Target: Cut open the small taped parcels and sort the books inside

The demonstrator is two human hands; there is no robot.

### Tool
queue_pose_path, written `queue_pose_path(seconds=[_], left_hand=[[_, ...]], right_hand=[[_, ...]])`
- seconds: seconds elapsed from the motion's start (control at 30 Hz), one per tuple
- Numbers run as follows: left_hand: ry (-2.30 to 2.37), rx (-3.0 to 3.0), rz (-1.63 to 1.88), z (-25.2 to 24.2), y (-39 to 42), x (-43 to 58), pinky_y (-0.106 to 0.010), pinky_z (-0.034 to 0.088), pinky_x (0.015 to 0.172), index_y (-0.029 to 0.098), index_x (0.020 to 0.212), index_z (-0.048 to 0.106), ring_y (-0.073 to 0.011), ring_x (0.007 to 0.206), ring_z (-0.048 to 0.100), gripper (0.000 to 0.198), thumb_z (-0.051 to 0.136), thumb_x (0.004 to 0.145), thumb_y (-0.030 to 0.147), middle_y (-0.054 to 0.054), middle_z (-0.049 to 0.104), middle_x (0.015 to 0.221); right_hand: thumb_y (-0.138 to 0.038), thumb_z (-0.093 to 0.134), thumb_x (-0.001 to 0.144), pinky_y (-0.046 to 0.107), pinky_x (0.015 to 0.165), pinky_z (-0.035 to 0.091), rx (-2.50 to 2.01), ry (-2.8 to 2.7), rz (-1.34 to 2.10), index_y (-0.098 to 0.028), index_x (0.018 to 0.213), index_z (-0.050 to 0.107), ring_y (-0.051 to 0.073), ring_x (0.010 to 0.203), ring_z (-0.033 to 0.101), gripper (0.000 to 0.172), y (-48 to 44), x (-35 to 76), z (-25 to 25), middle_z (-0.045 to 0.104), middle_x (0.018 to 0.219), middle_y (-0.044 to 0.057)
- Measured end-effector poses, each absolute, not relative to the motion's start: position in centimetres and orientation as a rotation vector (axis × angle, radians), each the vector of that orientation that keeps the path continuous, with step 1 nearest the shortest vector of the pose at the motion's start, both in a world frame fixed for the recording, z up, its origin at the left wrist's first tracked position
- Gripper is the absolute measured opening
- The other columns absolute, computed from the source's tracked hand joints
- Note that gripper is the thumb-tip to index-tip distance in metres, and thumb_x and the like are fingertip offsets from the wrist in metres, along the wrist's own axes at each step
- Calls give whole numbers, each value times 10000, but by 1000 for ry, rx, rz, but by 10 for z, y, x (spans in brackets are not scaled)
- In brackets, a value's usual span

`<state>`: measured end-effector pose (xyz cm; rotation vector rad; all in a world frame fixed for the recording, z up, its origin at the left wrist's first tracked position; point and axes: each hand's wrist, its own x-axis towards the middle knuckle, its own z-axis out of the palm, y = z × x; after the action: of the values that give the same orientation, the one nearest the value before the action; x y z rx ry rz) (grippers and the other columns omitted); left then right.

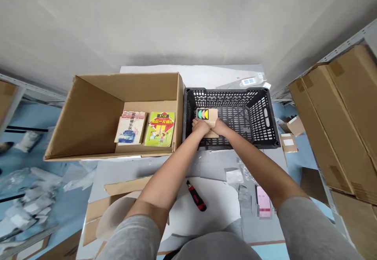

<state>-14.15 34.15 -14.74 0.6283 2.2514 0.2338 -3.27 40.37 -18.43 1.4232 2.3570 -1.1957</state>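
Note:
Both my hands reach into a black plastic crate (pixel 265 114) on the table. My left hand (pixel 200 125) and my right hand (pixel 219 125) are closed on the near edge of a tan book (pixel 207 115) with coloured half-circles on its cover, held low at the crate's left side. Left of the crate stands an open cardboard box (pixel 94 110). In it lie two books side by side: a pale one with red lettering (pixel 131 127) and a yellow-green one (pixel 160 129).
A red and black utility knife (pixel 196 195) lies on the table near my left forearm. A pink phone (pixel 263 201) rests by my right forearm. Flat cardboard scraps (pixel 123 185) and plastic wrap lie around. Large cardboard boxes (pixel 338 114) fill shelving on the right.

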Motion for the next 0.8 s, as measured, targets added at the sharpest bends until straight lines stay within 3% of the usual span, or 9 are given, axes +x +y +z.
queue_pose_path(seconds=[0.07, 0.13, 0.23, 0.3, 0.4, 0.57, 0.67, 0.8], left_hand=[[2266, 663, 288, -149, 340, -140, -453, 360, 1313, 76, 1707, 344, -401, 1631, 382, 936, 768, 883, 209, -299, 399, 1729], [2269, 728, 409, -147, 333, -138, -468, 355, 1313, 53, 1686, 382, -425, 1629, 378, 911, 777, 884, 229, -320, 431, 1693], [2238, 902, 660, -132, 303, -132, -523, 381, 1298, 44, 1635, 479, -454, 1581, 440, 807, 752, 903, 244, -324, 497, 1615], [2199, 1080, 836, -113, 264, -128, -537, 414, 1288, 111, 1609, 547, -420, 1526, 512, 675, 672, 959, 245, -263, 554, 1567], [2203, 1289, 1036, -74, 181, -122, -515, 421, 1307, 225, 1597, 586, -341, 1496, 545, 568, 567, 1030, 238, -163, 591, 1557], [2415, 1316, 918, -24, 27, -118, -561, 392, 1325, 279, 1545, 621, -348, 1541, 514, 527, 563, 1025, 211, -148, 604, 1589], [2640, 1121, 759, -21, -50, -139, -607, 373, 1315, 238, 1515, 635, -405, 1549, 501, 516, 593, 1001, 246, -199, 581, 1619], [2870, 708, 584, -37, -124, -192, -655, 308, 1323, 73, 1545, 559, -481, 1640, 359, 625, 622, 963, 291, -324, 439, 1710]], right_hand=[[-295, 823, 899, 451, 1237, 486, 1439, 2326, -1151, -45, 1661, 502, 397, 1511, 580, 863, 396, -34, -185, 573, 1642, 281], [-252, 798, 908, 518, 1320, 385, 1458, 2382, -1140, -30, 1646, 511, 426, 1608, 459, 822, 390, -30, -180, 436, 1740, 300], [-154, 750, 913, 570, 1391, 260, 1428, 2612, -1295, -118, 1537, 646, 401, 1659, 379, 633, 377, -14, -162, 494, 1729, 219], [-159, 715, 930, 583, 1411, 224, 1366, 2772, -1435, -180, 1477, 699, 371, 1662, 376, 548, 359, 2, -145, 582, 1670, 152], [-215, 640, 984, 610, 1419, 204, 1291, 2923, -1523, -226, 1482, 702, 351, 1684, 334, 502, 309, 26, -120, 563, 1693, 96], [-275, 607, 1019, 654, 1398, 252, 1115, 2909, -1747, -265, 1446, 728, 356, 1662, 377, 444, 179, 48, -100, 579, 1674, 100], [-308, 591, 1034, 639, 1373, 324, 982, 2830, -1825, -270, 1433, 731, 354, 1612, 459, 425, 99, 42, -106, 607, 1637, 126], [-410, 625, 1028, 595, 1341, 382, 1114, 2599, -1848, -201, 1558, 616, 350, 1605, 478, 570, 29, 17, -122, 561, 1667, 199]])
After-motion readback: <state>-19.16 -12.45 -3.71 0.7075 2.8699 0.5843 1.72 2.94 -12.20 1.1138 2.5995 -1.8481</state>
